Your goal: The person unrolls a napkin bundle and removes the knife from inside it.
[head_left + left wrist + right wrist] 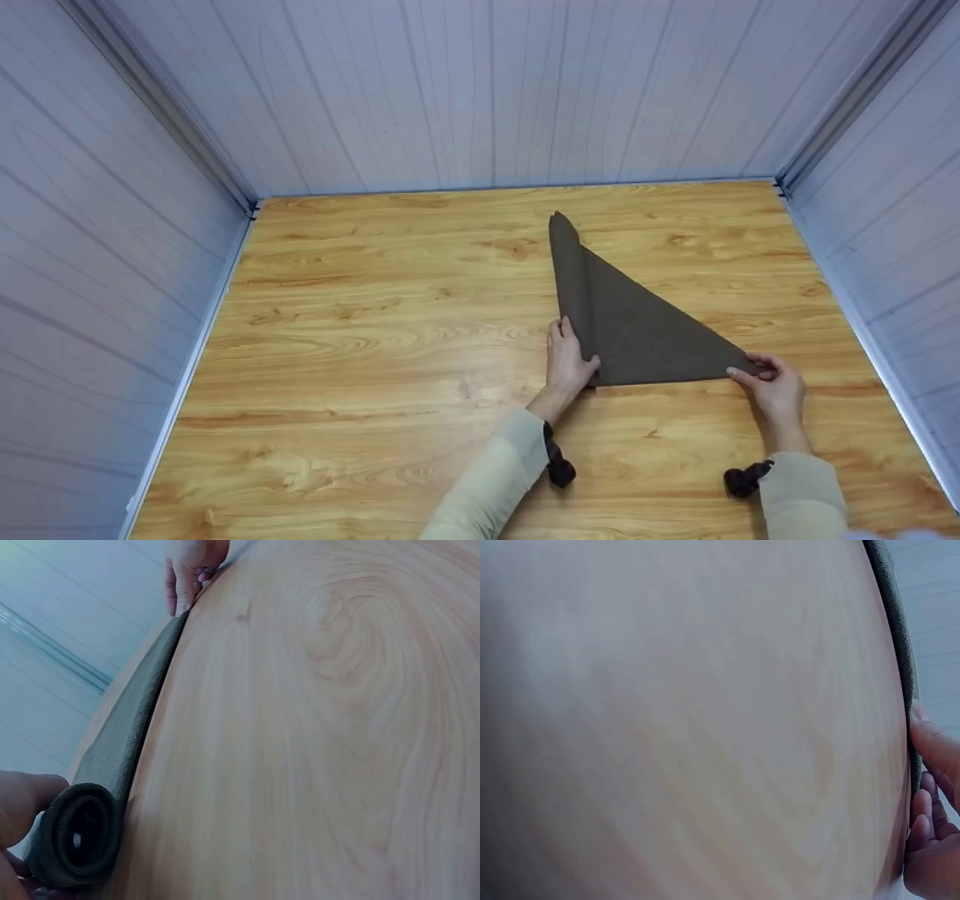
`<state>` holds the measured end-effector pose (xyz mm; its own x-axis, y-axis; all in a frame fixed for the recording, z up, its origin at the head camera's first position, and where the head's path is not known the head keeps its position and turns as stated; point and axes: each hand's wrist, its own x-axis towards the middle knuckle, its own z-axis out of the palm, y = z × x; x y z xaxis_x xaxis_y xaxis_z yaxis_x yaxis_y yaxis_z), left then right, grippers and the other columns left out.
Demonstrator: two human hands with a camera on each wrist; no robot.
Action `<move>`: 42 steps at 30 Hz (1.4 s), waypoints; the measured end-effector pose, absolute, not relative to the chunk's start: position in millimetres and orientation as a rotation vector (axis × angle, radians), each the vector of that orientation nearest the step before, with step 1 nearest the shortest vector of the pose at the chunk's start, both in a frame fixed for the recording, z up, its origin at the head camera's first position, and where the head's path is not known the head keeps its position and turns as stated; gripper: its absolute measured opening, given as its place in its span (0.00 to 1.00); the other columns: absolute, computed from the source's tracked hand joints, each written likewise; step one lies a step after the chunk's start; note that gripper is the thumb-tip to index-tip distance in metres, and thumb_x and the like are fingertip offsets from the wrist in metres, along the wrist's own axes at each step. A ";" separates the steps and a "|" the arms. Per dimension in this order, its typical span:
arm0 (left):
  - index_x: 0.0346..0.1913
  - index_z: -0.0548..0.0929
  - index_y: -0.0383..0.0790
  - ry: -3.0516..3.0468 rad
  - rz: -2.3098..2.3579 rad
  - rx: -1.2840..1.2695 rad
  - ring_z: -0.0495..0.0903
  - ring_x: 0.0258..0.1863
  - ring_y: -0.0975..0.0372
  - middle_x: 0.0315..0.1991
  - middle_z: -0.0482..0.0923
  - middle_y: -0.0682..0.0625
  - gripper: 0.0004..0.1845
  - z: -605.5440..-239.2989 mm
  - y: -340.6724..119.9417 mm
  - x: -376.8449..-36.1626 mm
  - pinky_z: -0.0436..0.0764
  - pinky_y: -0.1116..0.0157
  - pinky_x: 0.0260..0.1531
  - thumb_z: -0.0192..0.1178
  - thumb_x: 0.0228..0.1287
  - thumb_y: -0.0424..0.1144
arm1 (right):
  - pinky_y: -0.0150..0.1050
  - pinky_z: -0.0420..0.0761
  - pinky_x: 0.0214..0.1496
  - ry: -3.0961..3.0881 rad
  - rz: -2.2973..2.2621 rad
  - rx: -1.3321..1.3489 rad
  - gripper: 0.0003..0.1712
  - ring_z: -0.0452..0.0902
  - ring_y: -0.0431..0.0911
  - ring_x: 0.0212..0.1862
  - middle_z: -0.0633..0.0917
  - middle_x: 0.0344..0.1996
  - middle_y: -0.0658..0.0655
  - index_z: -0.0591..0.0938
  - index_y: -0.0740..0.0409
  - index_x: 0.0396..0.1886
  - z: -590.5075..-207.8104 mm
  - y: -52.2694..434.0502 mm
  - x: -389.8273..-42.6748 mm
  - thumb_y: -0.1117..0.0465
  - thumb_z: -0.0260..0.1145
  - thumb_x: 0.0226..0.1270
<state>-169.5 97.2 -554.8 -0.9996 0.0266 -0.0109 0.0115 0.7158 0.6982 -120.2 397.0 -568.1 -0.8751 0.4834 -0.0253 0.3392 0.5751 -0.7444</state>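
A dark brown cloth lies on the wooden table, its left side rolled into a tube and the rest a flat triangle tapering to the right. My left hand grips the near end of the roll, thumb on the right side and fingers on the left. In the left wrist view the roll's spiral end faces the camera, with the thumb against it. My right hand pinches the triangle's right corner between thumb and fingers. The right wrist view shows the cloth's edge running up from that thumb.
The wood-grain tabletop stretches left of the cloth and in front of it. Pale panel walls stand at the back, left and right. A black wrist camera sits at the left cuff, another at the right.
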 end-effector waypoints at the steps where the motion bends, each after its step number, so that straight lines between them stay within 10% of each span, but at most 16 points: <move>1: 0.62 0.58 0.27 2.880 1.199 0.036 0.62 0.56 0.53 0.56 0.60 0.38 0.42 -554.6 95.1 -169.5 0.65 0.65 0.54 0.67 0.46 0.38 | 0.24 0.66 0.30 -2.624 1.187 -0.699 0.26 0.65 0.34 0.28 0.76 0.35 0.47 0.78 0.61 0.46 -567.6 396.7 -120.2 0.56 0.71 0.46; 31: 0.54 0.70 0.27 2.966 1.309 0.088 0.70 0.50 0.53 0.51 0.68 0.39 0.22 -548.6 44.1 -163.7 0.71 0.64 0.48 0.57 0.54 0.26 | 0.24 0.65 0.30 -2.662 1.220 -0.743 0.29 0.64 0.36 0.29 0.76 0.41 0.55 0.76 0.63 0.49 -561.7 394.5 -119.9 0.53 0.70 0.49; 42: 0.62 0.60 0.27 3.076 1.079 0.166 0.57 0.61 0.51 0.62 0.53 0.35 0.38 -559.4 64.4 -166.1 0.62 0.63 0.56 0.64 0.52 0.43 | 0.25 0.65 0.30 -2.673 1.196 -0.702 0.29 0.65 0.34 0.28 0.75 0.42 0.56 0.76 0.63 0.49 -562.9 395.2 -119.6 0.53 0.69 0.49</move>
<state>-166.1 64.4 -559.4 -0.9873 0.0552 0.1488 0.1360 0.7770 0.6146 -119.6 395.2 -562.9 -0.8832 0.4638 -0.0690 0.3605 0.5775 -0.7325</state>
